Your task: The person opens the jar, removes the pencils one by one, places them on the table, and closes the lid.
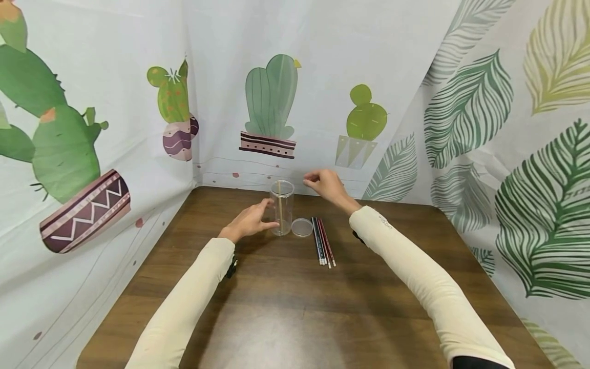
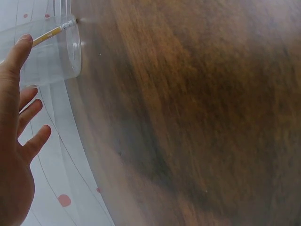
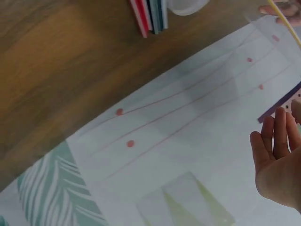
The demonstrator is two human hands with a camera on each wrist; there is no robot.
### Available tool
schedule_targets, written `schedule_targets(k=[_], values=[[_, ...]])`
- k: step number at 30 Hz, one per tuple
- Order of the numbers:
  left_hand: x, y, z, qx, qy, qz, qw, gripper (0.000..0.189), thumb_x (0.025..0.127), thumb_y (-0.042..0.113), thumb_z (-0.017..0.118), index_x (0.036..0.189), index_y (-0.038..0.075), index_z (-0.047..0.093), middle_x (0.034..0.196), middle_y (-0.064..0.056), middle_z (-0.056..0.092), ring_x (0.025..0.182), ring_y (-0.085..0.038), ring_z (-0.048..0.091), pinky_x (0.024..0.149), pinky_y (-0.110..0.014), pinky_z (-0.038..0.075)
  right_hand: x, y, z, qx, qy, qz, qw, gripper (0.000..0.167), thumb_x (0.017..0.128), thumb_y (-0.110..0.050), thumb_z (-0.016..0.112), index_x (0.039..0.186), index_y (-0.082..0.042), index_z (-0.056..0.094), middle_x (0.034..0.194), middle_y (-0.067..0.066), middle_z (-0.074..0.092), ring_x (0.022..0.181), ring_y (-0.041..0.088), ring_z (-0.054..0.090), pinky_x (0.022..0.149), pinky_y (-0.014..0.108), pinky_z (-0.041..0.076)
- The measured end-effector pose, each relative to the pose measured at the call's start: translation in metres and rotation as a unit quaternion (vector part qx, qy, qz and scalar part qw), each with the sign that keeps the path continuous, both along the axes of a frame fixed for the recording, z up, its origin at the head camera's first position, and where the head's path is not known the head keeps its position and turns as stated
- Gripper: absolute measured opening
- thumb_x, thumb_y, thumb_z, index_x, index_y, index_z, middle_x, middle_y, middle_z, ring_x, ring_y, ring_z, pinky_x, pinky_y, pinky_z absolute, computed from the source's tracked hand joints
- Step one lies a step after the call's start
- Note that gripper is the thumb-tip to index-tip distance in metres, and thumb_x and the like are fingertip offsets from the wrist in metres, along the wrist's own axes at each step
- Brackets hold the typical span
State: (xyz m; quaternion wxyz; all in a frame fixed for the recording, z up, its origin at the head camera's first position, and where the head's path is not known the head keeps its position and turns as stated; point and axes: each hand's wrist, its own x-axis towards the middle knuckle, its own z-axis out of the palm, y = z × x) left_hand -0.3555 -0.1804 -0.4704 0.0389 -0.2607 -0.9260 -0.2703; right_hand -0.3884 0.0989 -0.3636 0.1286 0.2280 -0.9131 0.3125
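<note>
A clear cylindrical jar (image 1: 288, 212) stands upright near the back of the table, with one yellow pencil (image 1: 279, 205) inside. In the left wrist view, the pencil's eraser end (image 2: 69, 23) points down at the jar's base. My left hand (image 1: 248, 220) is at the jar's left side, thumb and fingers spread, fingertips right at its wall. Right of the jar and above the table is my right hand (image 1: 328, 185), fingers loosely bent and holding nothing. Beside the jar lies a round clear lid (image 1: 302, 227). Several dark and red pencils (image 1: 324, 241) lie together right of the lid.
The brown wooden table (image 1: 286, 307) extends toward me. White cloth (image 1: 221, 92) printed with cacti and leaves hangs behind it and along both sides, close to the table's back edge.
</note>
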Motion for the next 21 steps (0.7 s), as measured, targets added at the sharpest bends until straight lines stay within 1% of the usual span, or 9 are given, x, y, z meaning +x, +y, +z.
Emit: schedule_targets(k=[5, 10, 17, 21], values=[[-0.001, 0.000, 0.000, 0.004, -0.004, -0.003, 1.0000, 0.077, 0.093, 0.045, 0.079, 0.149, 0.009, 0.040, 0.146, -0.019, 0.058, 0.132, -0.039, 0.058, 0.106, -0.054, 0.049, 0.000, -0.014, 0.009, 0.004, 0.017, 0.018, 0.9997, 0.020, 0.098, -0.020, 0.075, 0.111, -0.006, 0.080, 0.102, 0.008, 0.079, 0.097, 0.024, 0.074, 0.088, 0.039, 0.058], [-0.001, -0.001, 0.000, 0.000, -0.005, -0.002, 1.0000, 0.078, 0.093, 0.047, 0.078, 0.149, 0.009, 0.040, 0.146, -0.019, 0.058, 0.132, -0.038, 0.058, 0.106, -0.053, 0.049, 0.003, -0.027, 0.013, 0.006, 0.020, 0.029, 0.9994, 0.018, 0.097, -0.020, 0.076, 0.109, -0.008, 0.080, 0.099, 0.007, 0.080, 0.094, 0.022, 0.074, 0.085, 0.037, 0.058], [0.000, 0.000, 0.001, -0.001, -0.010, -0.002, 0.9999, 0.078, 0.093, 0.045, 0.078, 0.150, 0.009, 0.040, 0.147, -0.020, 0.057, 0.134, -0.038, 0.057, 0.108, -0.054, 0.048, 0.006, -0.040, 0.013, 0.018, 0.044, 0.044, 0.9979, 0.018, 0.096, -0.023, 0.078, 0.108, -0.009, 0.081, 0.097, 0.004, 0.080, 0.093, 0.020, 0.075, 0.080, 0.035, 0.058], [0.001, 0.000, 0.002, 0.002, -0.012, -0.003, 0.9999, 0.078, 0.093, 0.044, 0.079, 0.150, 0.008, 0.040, 0.147, -0.021, 0.057, 0.134, -0.038, 0.057, 0.108, -0.055, 0.047, 0.006, -0.045, 0.012, 0.020, 0.053, 0.043, 0.9975, 0.018, 0.095, -0.023, 0.079, 0.107, -0.009, 0.081, 0.099, 0.004, 0.080, 0.093, 0.020, 0.074, 0.076, 0.032, 0.055]])
